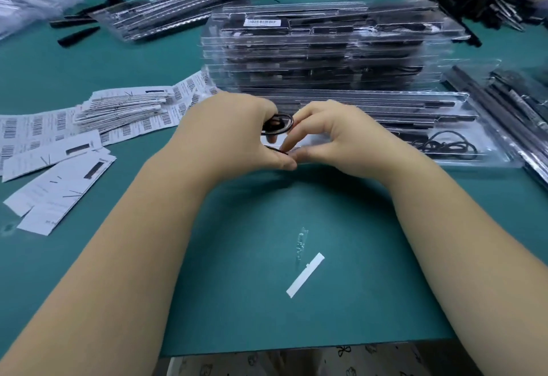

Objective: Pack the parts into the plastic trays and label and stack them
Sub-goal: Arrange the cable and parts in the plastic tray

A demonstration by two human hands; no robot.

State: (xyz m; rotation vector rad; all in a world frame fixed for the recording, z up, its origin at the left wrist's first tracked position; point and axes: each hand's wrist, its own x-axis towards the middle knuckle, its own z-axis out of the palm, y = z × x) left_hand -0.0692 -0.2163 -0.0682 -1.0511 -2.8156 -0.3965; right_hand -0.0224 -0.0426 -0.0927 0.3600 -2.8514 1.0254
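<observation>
My left hand (234, 132) holds a small coil of thin black wire (278, 124) between curled fingers and thumb. My right hand (335, 138) meets it from the right, its fingers pinching the same wire near the coil's lower end. Both hands hover over the near left corner of an open clear plastic tray (462, 150), which holds long black strips and a loose black wire loop (447, 146). Behind it rises a tall stack of filled clear trays (320, 49); the top one carries a barcode label (261, 22).
Barcode label sheets (38, 129) and printed paper cards (59, 180) lie at the left. More trays of black parts sit at the back left (172, 11) and right edge (510, 100). A white strip (305, 275) lies on the green mat (267, 301). White cables are at the back.
</observation>
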